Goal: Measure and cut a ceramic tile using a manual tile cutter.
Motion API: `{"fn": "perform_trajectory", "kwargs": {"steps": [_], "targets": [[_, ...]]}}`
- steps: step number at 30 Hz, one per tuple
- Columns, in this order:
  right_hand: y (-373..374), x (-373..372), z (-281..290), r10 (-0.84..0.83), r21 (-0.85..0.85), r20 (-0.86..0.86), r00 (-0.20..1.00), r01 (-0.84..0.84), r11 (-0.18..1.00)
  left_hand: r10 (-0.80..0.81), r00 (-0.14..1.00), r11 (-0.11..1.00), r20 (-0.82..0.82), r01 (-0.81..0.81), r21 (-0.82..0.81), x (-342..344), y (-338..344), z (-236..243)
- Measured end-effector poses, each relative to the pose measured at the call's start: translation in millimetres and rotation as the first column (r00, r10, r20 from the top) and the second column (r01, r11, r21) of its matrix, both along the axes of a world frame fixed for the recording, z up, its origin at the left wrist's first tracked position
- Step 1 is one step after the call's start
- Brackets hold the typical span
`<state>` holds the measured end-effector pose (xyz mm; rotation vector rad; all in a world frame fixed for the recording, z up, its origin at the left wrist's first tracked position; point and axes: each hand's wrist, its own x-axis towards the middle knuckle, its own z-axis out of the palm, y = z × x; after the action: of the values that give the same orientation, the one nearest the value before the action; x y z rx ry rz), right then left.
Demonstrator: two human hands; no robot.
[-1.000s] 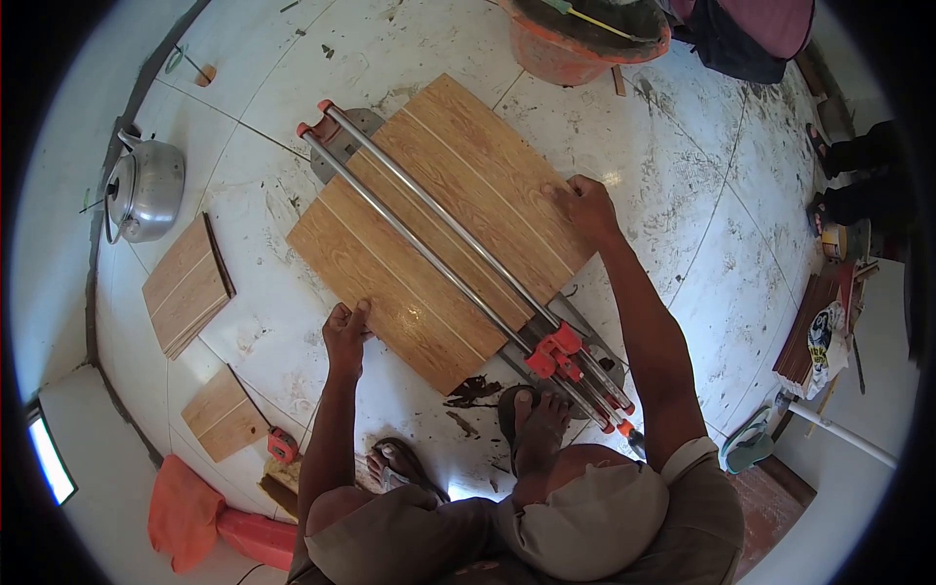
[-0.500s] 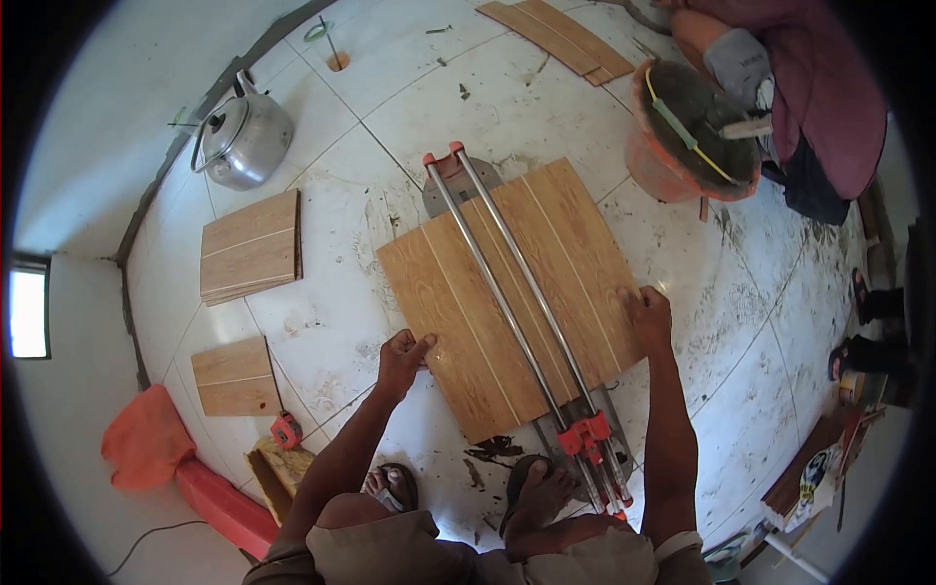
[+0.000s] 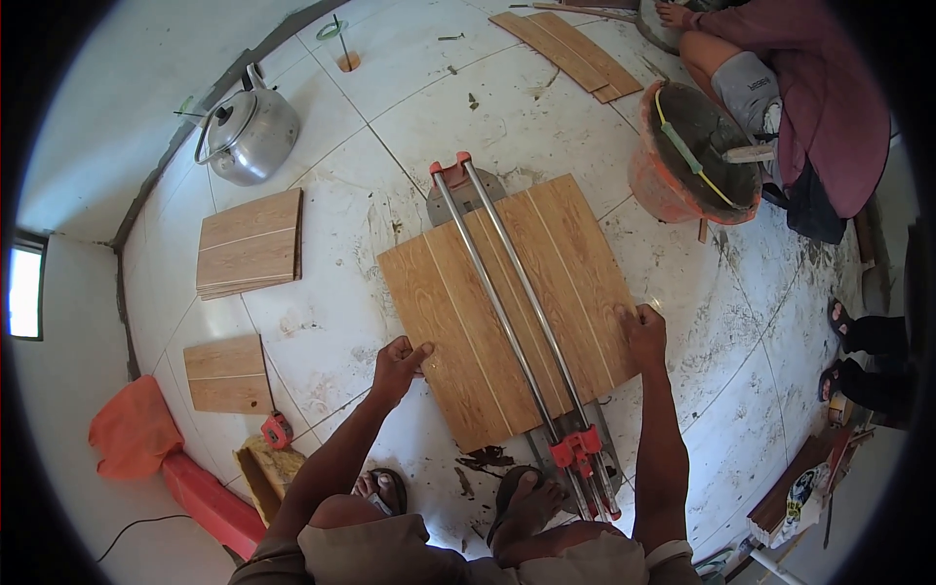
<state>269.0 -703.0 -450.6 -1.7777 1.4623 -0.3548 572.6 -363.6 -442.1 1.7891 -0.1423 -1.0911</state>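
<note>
A square wood-look tile (image 3: 458,331) with pale stripes lies tilted on a manual tile cutter, under its two steel rails (image 3: 492,283). My left hand (image 3: 398,370) grips the tile's left edge, thumb on top. On the opposite edge my right hand (image 3: 643,336) holds it the same way, fingers curled at the side. Near my feet, the cutter's red carriage (image 3: 575,448) sits at the near end of the rails, just off the tile. A red end bracket (image 3: 450,168) joins the rails at the far end. The tile hides most of the cutter's base.
Cut tile pieces (image 3: 251,244) are stacked at left, with another piece (image 3: 226,375) and a red tape measure (image 3: 277,430) nearer. A kettle (image 3: 249,136) stands by the wall. At right is a mortar bucket (image 3: 673,180) beside a crouching person (image 3: 829,107); more planks (image 3: 565,54) lie beyond.
The whole view has shifted slightly. Both hands keep hold of the tile, which lies almost the same way under the rails; the carriage stays at the near end.
</note>
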Motion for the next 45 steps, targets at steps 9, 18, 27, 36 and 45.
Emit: {"fn": "perform_trajectory", "kwargs": {"steps": [9, 18, 27, 36, 45], "targets": [[8.7, 7.2, 8.9, -0.056, 0.057, 0.028, 0.998, 0.054, 0.997, 0.022, 1.000, 0.999, -0.010, -0.022, -0.035, 1.1, 5.8, -1.1], [2.2, -6.4, 15.9, -0.034, 0.030, 0.010, 0.999, 0.034, 0.999, 0.007, 1.000, 0.998, -0.030, -0.009, -0.057, -7.2, -10.8, -1.1], [-4.2, -4.2, 9.1, -0.068, 0.139, -0.012, 0.998, 0.069, 0.988, -0.028, 1.000, 1.000, 0.007, 0.028, 0.011, -10.0, -9.8, 5.5], [5.8, 5.6, 17.5, -0.079, 0.193, 0.001, 0.997, 0.077, 0.978, -0.017, 1.000, 1.000, 0.014, 0.017, -0.003, 1.0, 3.0, -0.5], [22.2, -19.9, 17.9, -0.060, -0.199, 0.018, 0.998, 0.062, 0.978, -0.024, 0.999, 0.999, -0.024, 0.023, -0.035, -2.1, 0.3, -3.4]]}}
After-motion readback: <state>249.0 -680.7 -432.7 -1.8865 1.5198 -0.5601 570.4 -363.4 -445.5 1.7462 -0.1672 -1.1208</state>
